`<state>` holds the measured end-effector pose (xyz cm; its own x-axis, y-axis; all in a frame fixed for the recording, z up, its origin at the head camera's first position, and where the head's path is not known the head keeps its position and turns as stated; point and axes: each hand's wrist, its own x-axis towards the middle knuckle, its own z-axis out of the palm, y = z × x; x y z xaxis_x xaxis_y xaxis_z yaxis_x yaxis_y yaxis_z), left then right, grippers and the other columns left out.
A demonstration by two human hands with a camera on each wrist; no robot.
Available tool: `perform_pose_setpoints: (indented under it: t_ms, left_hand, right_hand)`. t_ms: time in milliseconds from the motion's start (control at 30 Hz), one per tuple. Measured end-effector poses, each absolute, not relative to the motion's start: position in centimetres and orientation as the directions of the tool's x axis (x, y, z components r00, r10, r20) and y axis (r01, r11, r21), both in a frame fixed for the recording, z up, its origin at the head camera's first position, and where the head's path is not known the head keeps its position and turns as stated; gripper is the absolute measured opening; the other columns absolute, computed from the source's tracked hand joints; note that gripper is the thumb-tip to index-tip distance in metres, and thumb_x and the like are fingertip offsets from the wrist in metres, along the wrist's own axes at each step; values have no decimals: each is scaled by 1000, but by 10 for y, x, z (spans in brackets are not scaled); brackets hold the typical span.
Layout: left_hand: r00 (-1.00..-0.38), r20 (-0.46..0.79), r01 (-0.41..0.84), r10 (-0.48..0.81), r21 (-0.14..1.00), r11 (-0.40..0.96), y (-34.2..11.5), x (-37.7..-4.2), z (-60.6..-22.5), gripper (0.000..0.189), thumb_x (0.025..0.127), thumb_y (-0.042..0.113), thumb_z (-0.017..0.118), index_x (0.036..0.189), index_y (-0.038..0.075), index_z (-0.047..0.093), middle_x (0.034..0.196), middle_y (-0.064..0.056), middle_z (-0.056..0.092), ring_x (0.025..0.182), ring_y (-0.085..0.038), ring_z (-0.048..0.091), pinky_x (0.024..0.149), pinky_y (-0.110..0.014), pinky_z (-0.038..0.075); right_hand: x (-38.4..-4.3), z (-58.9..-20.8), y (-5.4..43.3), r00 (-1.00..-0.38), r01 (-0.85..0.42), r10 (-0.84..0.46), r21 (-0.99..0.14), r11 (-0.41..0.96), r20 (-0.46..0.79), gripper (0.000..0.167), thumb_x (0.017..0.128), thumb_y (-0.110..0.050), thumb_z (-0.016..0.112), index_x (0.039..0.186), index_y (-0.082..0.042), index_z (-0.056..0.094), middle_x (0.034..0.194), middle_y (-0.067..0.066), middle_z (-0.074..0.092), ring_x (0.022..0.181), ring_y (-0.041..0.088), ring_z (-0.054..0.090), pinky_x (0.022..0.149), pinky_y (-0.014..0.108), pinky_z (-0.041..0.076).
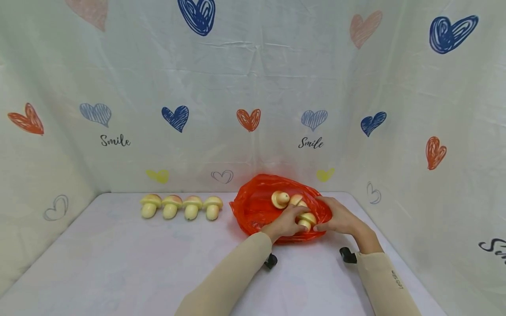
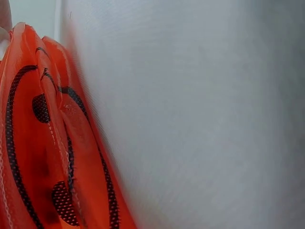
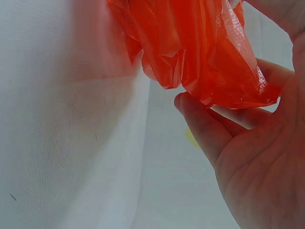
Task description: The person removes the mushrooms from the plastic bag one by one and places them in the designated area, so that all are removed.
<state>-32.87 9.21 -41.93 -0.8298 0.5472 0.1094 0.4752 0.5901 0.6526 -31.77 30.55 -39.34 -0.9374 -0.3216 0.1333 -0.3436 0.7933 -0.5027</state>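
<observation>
A red plastic bag (image 1: 253, 206) lies with its mouth spread wide on the white table, and three toy mushrooms show inside it. My left hand (image 1: 285, 223) reaches over the bag's front rim; its thumb and fingers pinch the nearest mushroom (image 1: 308, 218). Just behind those fingers is a second mushroom (image 1: 297, 200), partly covered. A third mushroom (image 1: 280, 199) lies on its side farther back. My right hand (image 1: 341, 218) grips the bag's right edge; in the right wrist view its fingers (image 3: 205, 126) curl around the red plastic. The left wrist view shows the bag's printed side (image 2: 33, 152).
Several more toy mushrooms stand in a row at the back left, the rightmost mushroom (image 1: 212, 207) being nearest the bag. A pale curtain (image 1: 253, 87) printed with hearts hangs behind the table (image 1: 118, 263) and along both sides.
</observation>
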Motion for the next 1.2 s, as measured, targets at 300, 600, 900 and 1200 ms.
perform_pose_setpoints:
  t_ms: [300, 600, 900, 1200]
  left_hand:
    - [-840, 139, 456, 524, 704, 545, 88, -332, -422, 55, 84, 21, 74, 135, 25, 53, 129, 1, 48, 115, -12, 45, 101, -32, 40]
    - [-867, 133, 406, 480, 747, 527, 79, -330, -414, 55, 83, 23, 74, 134, 28, 53, 134, 2, 47, 120, -15, 44, 102, -37, 40]
    - [-880, 169, 382, 444, 805, 453, 61, -320, -399, 59, 83, 23, 74, 137, 31, 51, 130, 4, 45, 117, -15, 44, 96, -36, 45]
    - [-851, 235, 437, 469, 812, 386, 42, -301, -386, 57, 84, 23, 74, 135, 35, 51, 132, 8, 43, 116, -12, 43, 89, -25, 47]
  right_hand:
    - [-320, -393, 302, -934, -352, -329, -498, 792, 137, 95, 65, -36, 85, 144, -10, 38, 141, 16, 42, 125, 39, 41, 95, 59, 42]
    - [-321, -393, 302, -940, -334, -318, -513, 791, 121, 96, 64, -37, 85, 143, -12, 38, 142, 13, 42, 126, 37, 41, 94, 57, 44]
    - [-317, -393, 303, -939, -337, -322, -502, 797, 119, 95, 65, -37, 85, 144, -10, 38, 142, 14, 41, 126, 38, 40, 96, 61, 40]
    - [-315, -396, 305, -944, -325, -310, -500, 803, 115, 98, 65, -37, 85, 145, -9, 36, 142, 18, 40, 126, 40, 39, 94, 61, 41]
